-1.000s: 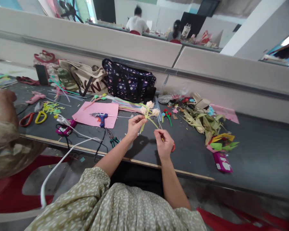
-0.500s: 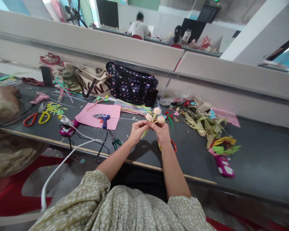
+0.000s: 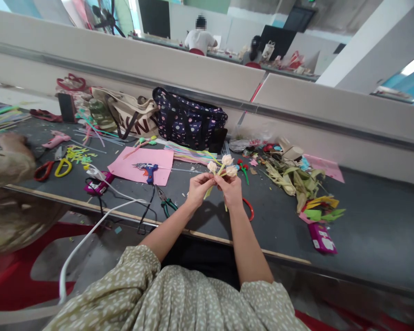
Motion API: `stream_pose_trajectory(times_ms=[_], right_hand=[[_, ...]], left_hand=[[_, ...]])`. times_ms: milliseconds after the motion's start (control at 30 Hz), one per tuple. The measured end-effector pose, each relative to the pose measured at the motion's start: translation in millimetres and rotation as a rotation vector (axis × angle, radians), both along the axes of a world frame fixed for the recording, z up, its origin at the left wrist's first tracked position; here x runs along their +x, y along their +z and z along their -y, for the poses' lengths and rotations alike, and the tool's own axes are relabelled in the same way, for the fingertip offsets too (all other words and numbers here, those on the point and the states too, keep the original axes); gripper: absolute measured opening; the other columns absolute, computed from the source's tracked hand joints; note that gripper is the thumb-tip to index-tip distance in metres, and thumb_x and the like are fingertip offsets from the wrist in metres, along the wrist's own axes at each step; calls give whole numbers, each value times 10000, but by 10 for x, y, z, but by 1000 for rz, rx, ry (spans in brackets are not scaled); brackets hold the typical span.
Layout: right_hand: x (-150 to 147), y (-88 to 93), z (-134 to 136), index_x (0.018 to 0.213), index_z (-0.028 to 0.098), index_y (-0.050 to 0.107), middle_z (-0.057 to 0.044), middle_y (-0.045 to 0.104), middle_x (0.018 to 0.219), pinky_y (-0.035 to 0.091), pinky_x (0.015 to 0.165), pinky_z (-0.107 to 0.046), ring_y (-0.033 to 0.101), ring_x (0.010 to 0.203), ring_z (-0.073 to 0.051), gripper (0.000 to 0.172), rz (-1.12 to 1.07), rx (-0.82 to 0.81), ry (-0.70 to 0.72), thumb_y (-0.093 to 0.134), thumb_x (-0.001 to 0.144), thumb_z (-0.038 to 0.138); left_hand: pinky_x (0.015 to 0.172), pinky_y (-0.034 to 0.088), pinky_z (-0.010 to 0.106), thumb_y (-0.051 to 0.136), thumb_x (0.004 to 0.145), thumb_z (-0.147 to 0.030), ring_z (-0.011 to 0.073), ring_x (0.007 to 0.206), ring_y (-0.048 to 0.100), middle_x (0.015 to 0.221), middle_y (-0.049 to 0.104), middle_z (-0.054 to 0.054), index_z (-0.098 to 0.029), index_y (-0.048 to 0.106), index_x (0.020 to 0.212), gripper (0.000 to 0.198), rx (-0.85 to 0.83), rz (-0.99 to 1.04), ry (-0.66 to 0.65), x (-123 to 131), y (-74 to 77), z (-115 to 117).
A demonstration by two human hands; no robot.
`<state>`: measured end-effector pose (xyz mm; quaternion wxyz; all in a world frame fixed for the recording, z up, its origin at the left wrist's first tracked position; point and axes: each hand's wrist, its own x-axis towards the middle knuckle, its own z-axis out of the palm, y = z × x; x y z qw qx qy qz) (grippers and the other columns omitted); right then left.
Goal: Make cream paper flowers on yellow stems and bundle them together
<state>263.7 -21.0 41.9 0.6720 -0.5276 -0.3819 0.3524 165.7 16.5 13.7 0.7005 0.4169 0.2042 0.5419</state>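
Observation:
Just above the dark table, my left hand (image 3: 200, 187) and my right hand (image 3: 230, 187) meet fingertip to fingertip. Both are closed on the stems of a small bunch of pipe-cleaner flowers (image 3: 227, 160). Its three cream heads stick up past my fingers, and a yellow-green stem end hangs below. Where the stems cross, my fingers hide them. A scissors handle (image 3: 249, 209) in red shows beside my right wrist. Left of my left forearm lie green-handled pliers (image 3: 167, 202).
A blue glue gun (image 3: 151, 172) rests on pink paper (image 3: 124, 161), its cord running over the table edge. Bags (image 3: 189, 119) line the partition. Dried husks (image 3: 293, 179) and a purple box (image 3: 322, 238) are to the right. A co-worker's arm (image 3: 10, 156) is at left.
The flower heads have shifted and turned slightly in my fingers. My hands stay almost in place. At the left, the co-worker's arm has moved a little.

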Motion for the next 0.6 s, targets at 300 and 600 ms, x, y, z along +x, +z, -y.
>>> stream_pose_trajectory(times_ms=[300,600], right_hand=[[22,-93,-22,767,162,642,8,616,676,478,617,-265,534,592,-119,245,227,20,-73,718,679,377],[-23,-160,-47,835,149,680,-60,707,844,524,776,-333,654,776,-203,263,265,80,-170,699,689,367]], left_hand=[[626,480,208,808,631,-307,82,587,580,656,659,1,-141,688,700,216,44,-69,73,-7,-31,-5],[607,472,206,804,638,-352,79,568,566,651,658,7,-136,686,718,259,54,-83,123,49,-67,45]])
